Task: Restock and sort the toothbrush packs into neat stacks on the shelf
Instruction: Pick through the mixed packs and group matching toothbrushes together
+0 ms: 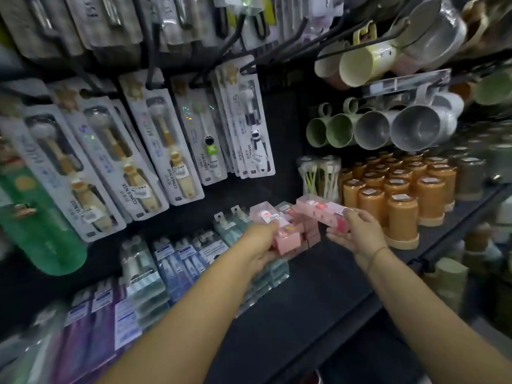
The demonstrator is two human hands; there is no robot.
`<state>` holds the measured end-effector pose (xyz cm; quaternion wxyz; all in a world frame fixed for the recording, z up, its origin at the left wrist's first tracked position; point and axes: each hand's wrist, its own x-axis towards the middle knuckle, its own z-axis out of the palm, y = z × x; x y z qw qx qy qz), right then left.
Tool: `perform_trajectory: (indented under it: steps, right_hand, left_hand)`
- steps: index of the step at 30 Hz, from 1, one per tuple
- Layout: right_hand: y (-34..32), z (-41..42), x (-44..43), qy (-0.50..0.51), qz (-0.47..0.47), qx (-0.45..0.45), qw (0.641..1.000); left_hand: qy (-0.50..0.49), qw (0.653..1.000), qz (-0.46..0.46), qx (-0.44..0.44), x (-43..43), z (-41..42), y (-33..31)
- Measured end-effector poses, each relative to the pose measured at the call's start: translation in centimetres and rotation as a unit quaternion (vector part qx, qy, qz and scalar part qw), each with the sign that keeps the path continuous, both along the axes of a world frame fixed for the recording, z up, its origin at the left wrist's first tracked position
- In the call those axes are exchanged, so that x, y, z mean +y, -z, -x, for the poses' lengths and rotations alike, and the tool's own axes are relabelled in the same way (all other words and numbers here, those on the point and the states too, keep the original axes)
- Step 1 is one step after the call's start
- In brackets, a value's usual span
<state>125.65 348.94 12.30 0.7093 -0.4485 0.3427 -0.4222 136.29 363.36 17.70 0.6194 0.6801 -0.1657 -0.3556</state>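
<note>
Over the dark shelf (318, 286), both arms stretch forward, left hand (260, 245) grip curled round the first pink pack (278, 227), right hand (357, 235) grip pinching the second pink pack (318, 209) by its end.

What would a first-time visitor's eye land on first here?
In the middle, the left hand grips the nearer pink pack and the right hand holds the farther pink pack over the dark shelf. Right of them stands a block of orange cups, with grey and green mugs hanging above. On the left wall hang carded toothbrushes with animal-shaped handles.
</note>
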Motion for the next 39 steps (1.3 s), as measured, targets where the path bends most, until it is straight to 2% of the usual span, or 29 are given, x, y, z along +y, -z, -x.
perform_trajectory:
  steps: [5, 10, 13, 16, 18, 20, 22, 24, 26, 29, 32, 35, 39]
  right_hand:
    - [0.5, -4.1, -2.8, 0.026, 0.082, 0.079, 0.993]
    - [1.5, -6.9, -4.0, -0.031, 0.178, 0.128, 0.975]
    - [3.0, -7.4, -4.9, -0.083, 0.243, 0.187, 0.948]
    - [4.0, -7.3, -5.7, -0.084, 0.310, 0.225, 0.920]
    - [3.9, -7.2, -5.8, -0.091, 0.364, 0.218, 0.901]
    - [3.6, -7.1, -5.7, -0.153, 0.402, 0.192, 0.882]
    - [3.3, -7.2, -5.3, -0.200, 0.437, 0.207, 0.852]
    - [3.2, -7.6, -5.0, -0.199, 0.478, 0.241, 0.821]
    - [3.1, -8.2, -4.8, -0.193, 0.495, 0.252, 0.809]
    - [2.8, -8.7, -4.7, -0.204, 0.489, 0.223, 0.818]
    - [2.5, -8.9, -5.0, -0.226, 0.484, 0.217, 0.817]
    - [2.2, -9.1, -5.4, -0.239, 0.482, 0.220, 0.814]
    - [2.3, -9.5, -6.1, -0.238, 0.478, 0.244, 0.809]
  left_hand:
    - [-0.039, 0.997, -0.045, -0.044, -4.6, -3.1, 0.6]
    - [-0.072, 0.994, -0.063, -0.061, -7.7, -4.7, -0.2]
    - [-0.092, 0.991, -0.076, -0.067, -8.5, -5.9, -0.1]
    - [-0.115, 0.977, -0.123, -0.129, -8.8, -7.2, 0.4]
    - [-0.116, 0.966, -0.145, -0.181, -8.9, -7.8, 0.7]
    - [-0.116, 0.953, -0.164, -0.228, -8.9, -8.2, 1.0]
    - [-0.099, 0.936, -0.203, -0.269, -8.9, -8.7, 1.2]
    - [-0.078, 0.919, -0.238, -0.303, -8.6, -8.7, 1.4]
    - [-0.057, 0.890, -0.274, -0.361, -8.3, -9.0, 1.8]
    - [-0.020, 0.843, -0.311, -0.439, -7.6, -9.2, 2.2]
    - [0.036, 0.832, -0.303, -0.464, -6.8, -10.1, 3.0]
    - [0.071, 0.806, -0.331, -0.486, -6.3, -10.1, 3.5]
    - [0.068, 0.807, -0.335, -0.481, -6.4, -10.3, 3.7]
